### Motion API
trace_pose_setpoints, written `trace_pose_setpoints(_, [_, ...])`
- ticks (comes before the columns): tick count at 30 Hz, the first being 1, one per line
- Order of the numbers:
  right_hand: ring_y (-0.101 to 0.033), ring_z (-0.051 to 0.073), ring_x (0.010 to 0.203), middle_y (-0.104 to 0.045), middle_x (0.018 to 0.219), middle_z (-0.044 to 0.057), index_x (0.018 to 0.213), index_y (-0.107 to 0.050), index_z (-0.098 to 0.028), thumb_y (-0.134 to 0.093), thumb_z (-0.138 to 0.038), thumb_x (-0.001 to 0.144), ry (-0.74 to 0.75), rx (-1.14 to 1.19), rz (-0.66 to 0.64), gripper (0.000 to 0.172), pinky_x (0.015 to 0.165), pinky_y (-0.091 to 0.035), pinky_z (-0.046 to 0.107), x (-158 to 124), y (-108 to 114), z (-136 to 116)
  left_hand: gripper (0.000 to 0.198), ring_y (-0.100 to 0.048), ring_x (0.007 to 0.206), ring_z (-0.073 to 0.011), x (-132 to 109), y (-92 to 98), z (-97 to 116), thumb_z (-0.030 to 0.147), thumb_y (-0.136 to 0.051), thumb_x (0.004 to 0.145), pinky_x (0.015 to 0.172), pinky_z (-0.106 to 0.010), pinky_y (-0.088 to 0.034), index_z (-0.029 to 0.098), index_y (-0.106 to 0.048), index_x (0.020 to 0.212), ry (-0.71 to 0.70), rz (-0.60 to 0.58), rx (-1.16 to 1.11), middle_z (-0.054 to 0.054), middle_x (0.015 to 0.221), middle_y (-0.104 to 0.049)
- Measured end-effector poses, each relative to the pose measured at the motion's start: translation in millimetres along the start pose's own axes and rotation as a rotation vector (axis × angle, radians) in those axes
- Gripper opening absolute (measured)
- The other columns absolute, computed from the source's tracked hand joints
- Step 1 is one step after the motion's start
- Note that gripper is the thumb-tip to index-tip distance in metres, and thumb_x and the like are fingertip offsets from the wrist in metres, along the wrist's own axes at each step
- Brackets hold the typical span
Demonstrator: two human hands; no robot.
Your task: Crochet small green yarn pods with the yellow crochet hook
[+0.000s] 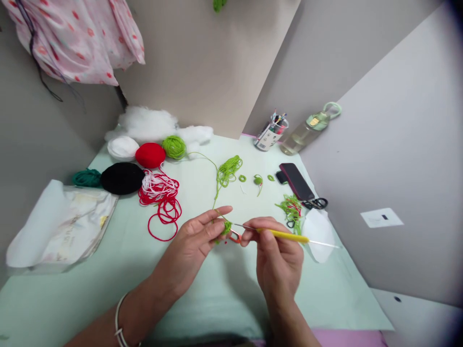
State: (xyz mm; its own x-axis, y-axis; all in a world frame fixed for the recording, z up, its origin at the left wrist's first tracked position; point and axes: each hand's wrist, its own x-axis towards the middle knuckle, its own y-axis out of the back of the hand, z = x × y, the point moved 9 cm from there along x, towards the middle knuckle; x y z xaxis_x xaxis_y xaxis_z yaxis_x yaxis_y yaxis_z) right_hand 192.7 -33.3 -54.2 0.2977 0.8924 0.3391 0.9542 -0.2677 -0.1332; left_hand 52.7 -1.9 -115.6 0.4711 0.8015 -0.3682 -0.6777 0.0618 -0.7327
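Note:
Near the middle of the table, my left hand [197, 241] pinches a small green crocheted piece [226, 227] between thumb and fingers. A green strand runs from its fingers up to a loose bundle of green yarn [229, 170]. My right hand [277, 250] is closed on the yellow handle of a crochet hook [285, 235], whose thin metal tip points left and reaches the green piece. An orange clip-like item [236, 236] shows between the two hands, partly hidden by the fingers. Whether the hook tip sits inside a stitch is too small to tell.
Yarn balls in white, red [150, 154], green and black [122, 178] lie back left beside white stuffing [146, 123]. Red yarn [164, 214] lies tangled left of my hands. A phone [296, 181], scissors [315, 203], pen cup [271, 134] and bottle [306, 132] stand or lie right.

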Motion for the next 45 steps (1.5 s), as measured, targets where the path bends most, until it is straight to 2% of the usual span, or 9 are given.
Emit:
trace_pose_setpoints(4, [-0.070,0.012,0.070,-0.075,0.087,0.002,0.098,-0.084,-0.025,-0.070,-0.032,0.102,-0.158,0.184,-0.035,0.016,0.063,-0.059,0.024,3,-8,14,0.031,-0.067,0.088,-0.0154,-3,-2.3,7,0.031,-0.087,0.087,0.090,-0.029,-0.050,0.023,-0.083,0.117,-0.088,-0.001,0.160,-0.001,0.088,-0.074])
trace_pose_setpoints(8, [-0.072,0.013,0.080,-0.081,0.097,0.004,0.102,-0.084,-0.028,-0.073,-0.033,0.101,-0.191,0.168,-0.076,0.013,0.072,-0.059,0.024,0,-15,21,0.033,-0.069,0.090,-0.0163,-6,-3.7,8,0.027,-0.090,0.083,0.090,-0.030,-0.053,0.028,-0.083,0.116,-0.117,-0.012,0.214,0.000,0.089,-0.075])
trace_pose_setpoints(15, [-0.073,0.012,0.069,-0.081,0.088,0.002,0.095,-0.080,-0.024,-0.070,-0.037,0.102,-0.280,0.269,-0.048,0.018,0.066,-0.060,0.024,4,-11,21,0.027,-0.065,0.094,-0.0144,-9,-1.5,13,0.028,-0.086,0.087,0.092,-0.026,-0.052,0.033,-0.084,0.114,-0.157,0.002,0.264,0.002,0.092,-0.069])
trace_pose_setpoints(24, [-0.076,0.016,0.085,-0.080,0.103,0.004,0.112,-0.076,-0.025,-0.053,-0.021,0.110,0.066,-0.127,-0.097,0.024,0.078,-0.063,0.031,-7,-8,-16,0.029,-0.066,0.095,-0.0180,-11,0.0,19,0.027,-0.087,0.086,0.095,-0.031,-0.052,0.033,-0.084,0.114,-0.226,0.027,0.336,0.001,0.088,-0.069])
trace_pose_setpoints(31, [-0.075,0.017,0.086,-0.079,0.101,0.004,0.112,-0.075,-0.026,-0.052,-0.018,0.109,0.106,-0.131,-0.117,0.024,0.077,-0.064,0.033,-7,-9,-18,0.028,-0.066,0.096,-0.0198,-11,2.2,19,0.027,-0.086,0.085,0.097,-0.033,-0.051,0.033,-0.084,0.113,-0.240,0.041,0.381,0.001,0.090,-0.070])
trace_pose_setpoints(36, [-0.078,0.023,0.099,-0.082,0.108,0.008,0.122,-0.073,-0.026,-0.055,-0.010,0.104,0.334,-0.354,-0.227,0.030,0.081,-0.066,0.039,-13,-19,-34,0.019,-0.067,0.105,-0.0222,-20,4.0,33,0.020,-0.084,0.085,0.108,-0.036,-0.046,0.032,-0.086,0.100,-0.393,0.167,0.604,0.000,0.094,-0.073])
trace_pose_setpoints(40, [-0.078,0.023,0.096,-0.082,0.105,0.007,0.125,-0.074,-0.028,-0.056,-0.009,0.103,0.358,-0.411,-0.233,0.034,0.077,-0.067,0.038,-17,-18,-33,0.010,-0.068,0.098,-0.0241,-29,-6.3,46,0.020,-0.084,0.084,0.104,-0.038,-0.047,0.029,-0.084,0.083,-0.529,0.201,0.723,-0.002,0.096,-0.078])
trace_pose_setpoints(42, [-0.078,0.022,0.093,-0.081,0.104,0.005,0.124,-0.077,-0.031,-0.063,-0.008,0.099,0.365,-0.524,-0.186,0.036,0.074,-0.067,0.035,-21,-16,-30,0.011,-0.068,0.101,-0.0251,-28,-6.0,44,0.021,-0.087,0.081,0.106,-0.038,-0.046,0.030,-0.085,0.088,-0.495,0.200,0.671,-0.002,0.099,-0.079])
trace_pose_setpoints(45, [-0.078,0.023,0.092,-0.080,0.108,0.003,0.123,-0.080,-0.038,-0.076,-0.010,0.092,0.393,-0.678,-0.120,0.042,0.074,-0.067,0.034,-28,-14,-27,0.036,-0.066,0.098,-0.0232,-15,-2.3,22,0.027,-0.090,0.080,0.104,-0.039,-0.046,0.031,-0.084,0.115,-0.236,0.090,0.376,0.000,0.094,-0.076])
